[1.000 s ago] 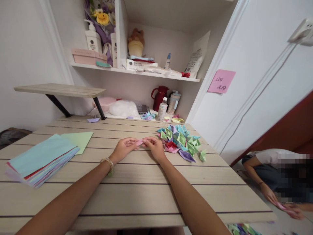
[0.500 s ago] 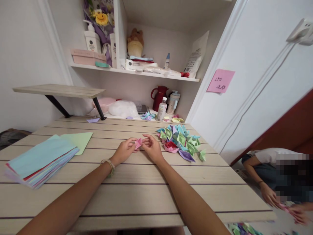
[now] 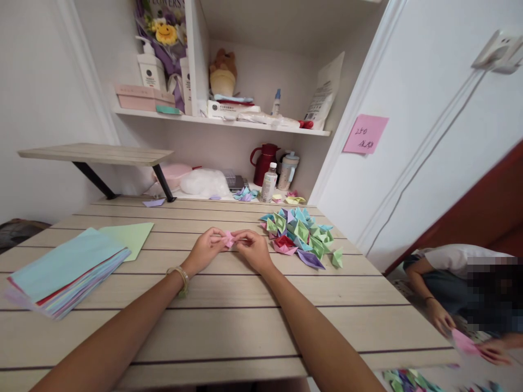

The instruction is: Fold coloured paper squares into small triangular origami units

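Note:
A small folded pink paper boat (image 3: 228,239) is held between both hands above the middle of the wooden table (image 3: 212,326). My left hand (image 3: 205,250) pinches its left side, with a bracelet on the wrist. On its right side, my right hand (image 3: 254,250) grips it with thumb and fingertips. The exact folds are partly hidden by the fingers. Just right of my right hand lies a heap of folded paper boats (image 3: 301,231) in green, blue, purple, red and pink. To the left lies a stack of coloured paper sheets (image 3: 69,267), with a green sheet (image 3: 133,237) beside it.
A small raised shelf (image 3: 98,152) on black legs stands at the back left. Behind the table, a plastic bottle (image 3: 268,182), a red jug (image 3: 265,163) and a tumbler (image 3: 289,170) stand in the cabinet. At lower right, a co-worker (image 3: 453,277) holds pink paper (image 3: 464,342) near more folded pieces.
My right hand's fingers have closed in on the pink paper boat, which now looks more spread out. The co-worker's pink paper is now opened wider between the hands.

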The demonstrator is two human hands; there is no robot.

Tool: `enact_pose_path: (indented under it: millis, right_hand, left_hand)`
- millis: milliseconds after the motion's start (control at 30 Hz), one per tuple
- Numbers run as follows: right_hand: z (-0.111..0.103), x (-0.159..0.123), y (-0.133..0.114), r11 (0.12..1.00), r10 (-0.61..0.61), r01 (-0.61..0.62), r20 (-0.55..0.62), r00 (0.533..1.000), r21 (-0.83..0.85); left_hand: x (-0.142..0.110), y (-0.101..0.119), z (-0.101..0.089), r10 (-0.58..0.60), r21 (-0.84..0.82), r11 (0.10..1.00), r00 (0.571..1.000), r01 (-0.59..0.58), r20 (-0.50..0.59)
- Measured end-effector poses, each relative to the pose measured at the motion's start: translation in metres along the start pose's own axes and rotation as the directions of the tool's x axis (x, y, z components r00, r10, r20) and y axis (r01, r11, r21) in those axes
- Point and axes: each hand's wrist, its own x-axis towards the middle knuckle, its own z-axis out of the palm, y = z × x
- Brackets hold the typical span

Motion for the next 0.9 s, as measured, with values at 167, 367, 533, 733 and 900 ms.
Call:
enact_pose_path:
  millis: [167,367,533,733,900]
  right_hand:
    - [-0.001,0.001,0.001,0.998,0.039,-0.039,-0.015,0.999,-0.043]
    - [-0.005,0.001,0.000,0.973,-0.034,0.028,-0.022,0.999,-0.229]
    - [-0.001,-0.001,-0.004,0.972,0.015,-0.021,-0.024,1.000,-0.233]
    - [0.004,-0.002,-0.007,0.974,0.125,-0.127,-0.025,0.992,-0.188]
    - [0.007,-0.003,-0.007,0.981,0.168,-0.168,-0.007,0.986,-0.101]
  left_hand:
    - [-0.002,0.000,0.003,0.062,0.142,0.988,0.998,-0.063,0.011]
    - [-0.005,0.003,0.000,0.167,0.337,0.922,0.981,-0.193,0.103]
    - [-0.002,0.002,-0.004,0.204,0.428,0.884,0.979,-0.188,0.010]
    - [-0.002,0.002,-0.002,0.180,0.345,0.927,0.982,-0.147,-0.064]
    - [0.000,0.002,-0.002,0.143,0.240,0.963,0.986,-0.119,-0.083]
